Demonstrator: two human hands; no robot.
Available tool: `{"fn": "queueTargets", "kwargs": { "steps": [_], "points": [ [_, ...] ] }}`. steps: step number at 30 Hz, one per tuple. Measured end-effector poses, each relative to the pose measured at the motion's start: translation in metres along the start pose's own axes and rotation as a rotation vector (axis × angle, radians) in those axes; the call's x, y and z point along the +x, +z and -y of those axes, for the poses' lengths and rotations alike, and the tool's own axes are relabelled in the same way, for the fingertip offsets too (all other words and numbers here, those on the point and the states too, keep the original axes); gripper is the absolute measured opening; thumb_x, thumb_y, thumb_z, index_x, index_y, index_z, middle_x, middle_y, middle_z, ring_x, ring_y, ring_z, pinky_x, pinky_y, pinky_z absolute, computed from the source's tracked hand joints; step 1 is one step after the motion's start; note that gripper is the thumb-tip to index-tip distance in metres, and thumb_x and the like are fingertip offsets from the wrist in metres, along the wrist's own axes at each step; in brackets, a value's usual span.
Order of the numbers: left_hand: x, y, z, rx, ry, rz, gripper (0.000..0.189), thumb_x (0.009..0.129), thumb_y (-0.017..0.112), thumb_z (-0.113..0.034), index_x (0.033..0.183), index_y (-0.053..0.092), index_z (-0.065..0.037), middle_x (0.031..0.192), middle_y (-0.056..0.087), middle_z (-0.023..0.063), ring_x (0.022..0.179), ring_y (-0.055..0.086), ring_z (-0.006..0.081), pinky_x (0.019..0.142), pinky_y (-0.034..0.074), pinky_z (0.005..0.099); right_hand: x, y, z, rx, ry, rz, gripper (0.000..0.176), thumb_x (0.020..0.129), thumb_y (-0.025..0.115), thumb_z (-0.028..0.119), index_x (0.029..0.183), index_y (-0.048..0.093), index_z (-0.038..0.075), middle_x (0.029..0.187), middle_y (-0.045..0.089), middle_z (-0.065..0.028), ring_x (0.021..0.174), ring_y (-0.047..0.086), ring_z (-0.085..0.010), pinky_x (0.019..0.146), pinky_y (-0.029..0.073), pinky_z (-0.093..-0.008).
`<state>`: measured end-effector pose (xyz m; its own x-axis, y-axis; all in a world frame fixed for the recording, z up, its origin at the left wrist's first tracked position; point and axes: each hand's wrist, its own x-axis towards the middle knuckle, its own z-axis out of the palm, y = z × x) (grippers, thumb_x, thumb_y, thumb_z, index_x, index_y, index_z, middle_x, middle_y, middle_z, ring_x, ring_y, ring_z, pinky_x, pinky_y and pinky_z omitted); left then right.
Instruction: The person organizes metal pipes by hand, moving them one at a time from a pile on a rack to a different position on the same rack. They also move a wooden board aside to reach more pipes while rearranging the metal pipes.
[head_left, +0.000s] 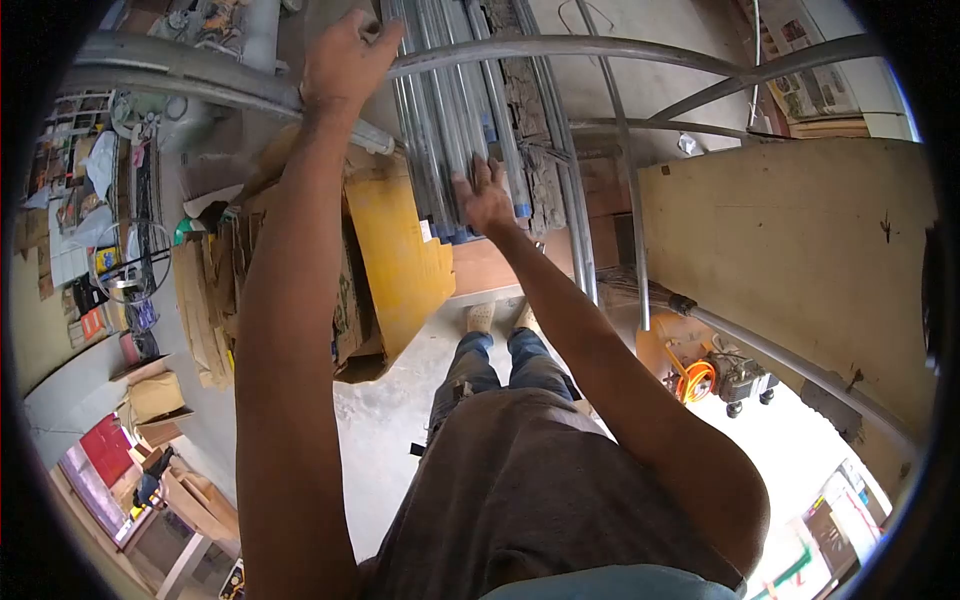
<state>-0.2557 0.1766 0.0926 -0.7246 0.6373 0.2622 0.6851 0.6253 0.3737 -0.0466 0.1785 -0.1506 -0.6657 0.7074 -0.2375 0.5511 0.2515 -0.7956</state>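
My left hand [343,60] is raised and closed around a curved grey metal pipe [190,75] that arches across the top of the view. My right hand [486,197] lies flat with fingers spread on the lower ends of a bundle of straight galvanised pipes [450,110] that stands upright in front of me. Some of these pipe ends carry blue caps [521,211]. My legs and shoes [500,318] show below on the concrete floor.
Flattened cardboard and a yellow board [400,250] lean at the left of the bundle. A large plywood sheet [800,260] stands at the right, with another bent pipe [790,360] before it. A small machine with an orange cable [710,375] sits on the floor. Clutter fills the left side.
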Motion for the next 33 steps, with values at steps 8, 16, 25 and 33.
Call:
{"fn": "queueTargets", "kwargs": {
  "steps": [8,16,25,33],
  "points": [
    [0.002,-0.003,-0.001,-0.02,-0.081,-0.038,0.041,0.078,0.064,-0.043,0.095,0.067,-0.005,0.083,0.068,0.0195,0.084,0.066,0.0385,0.078,0.051,0.0445,-0.016,-0.042,-0.064,-0.322,0.153,0.076,0.055,0.084,0.063,0.035,0.122,0.048,-0.001,0.125,0.051,-0.0273,0.105,0.057,-0.0442,0.084,0.049,-0.0504],
    [0.001,-0.014,-0.006,-0.091,-0.17,0.044,0.038,0.078,0.065,-0.039,0.097,0.067,-0.006,0.083,0.068,0.018,0.082,0.066,0.0361,0.076,0.051,0.0432,0.035,-0.024,-0.061,-0.676,0.002,0.101,0.045,0.076,0.071,0.028,0.107,0.052,0.001,0.105,0.064,-0.021,0.095,0.066,-0.0339,0.081,0.054,-0.0405],
    [0.002,-0.007,0.0,-0.091,-0.067,-0.07,0.033,0.077,0.066,-0.038,0.09,0.066,-0.007,0.077,0.067,0.0168,0.074,0.066,0.0355,0.071,0.051,0.0443,0.033,-0.055,-0.021,-0.556,0.06,0.136,0.046,0.068,0.07,0.023,0.103,0.053,-0.001,0.095,0.066,-0.0232,0.092,0.066,-0.0365,0.08,0.054,-0.0425],
    [-0.003,-0.005,0.001,-0.111,-0.076,-0.091,0.032,0.076,0.066,-0.036,0.089,0.067,-0.007,0.076,0.067,0.0167,0.073,0.066,0.0358,0.07,0.051,0.0448,0.021,-0.039,-0.045,-0.357,0.028,0.134,0.049,0.072,0.069,0.033,0.106,0.051,0.001,0.087,0.065,-0.0264,0.088,0.065,-0.0409,0.076,0.052,-0.0478]
  ]
}}
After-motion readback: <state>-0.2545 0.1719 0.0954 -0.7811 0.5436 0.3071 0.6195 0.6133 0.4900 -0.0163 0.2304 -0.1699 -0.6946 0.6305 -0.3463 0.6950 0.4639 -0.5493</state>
